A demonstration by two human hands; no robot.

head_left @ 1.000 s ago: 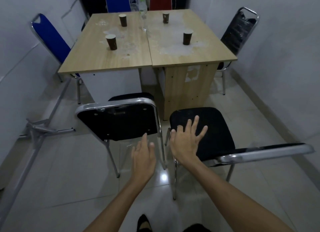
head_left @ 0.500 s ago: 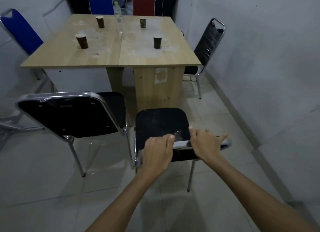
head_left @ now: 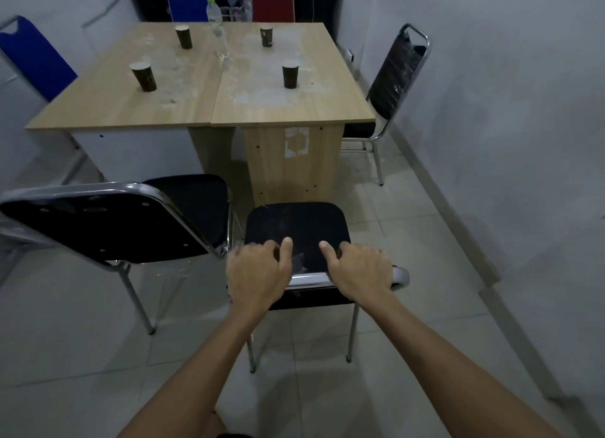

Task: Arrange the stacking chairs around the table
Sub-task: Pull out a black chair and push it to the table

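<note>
Black stacking chair (head_left: 296, 231) is sitting on the tiled floor (head_left: 409, 228), seat facing the desk (head_left: 262, 103), just short of its near end. Both hands are gripping the chrome top of its backrest: left hand (head_left: 257, 274) w/ fingers (head_left: 287, 246) curled over the rail, right hand (head_left: 360, 272) doing the same, thumb pointing toward the seat. Just left of the left-hand fingers a 2nd black chair (head_left: 108, 228) is standing, seat toward the desk. Beyond the fingers, desk is carrying 4 dark paper cups (head_left: 144, 76) & a clear water bottle (head_left: 217, 28). Right of the desk, another black chair (head_left: 397, 77) is waiting by the wall; blue chair (head_left: 32, 57) on the left side; blue (head_left: 187, 2) & red (head_left: 272, 2) chairs at the far end.
</note>
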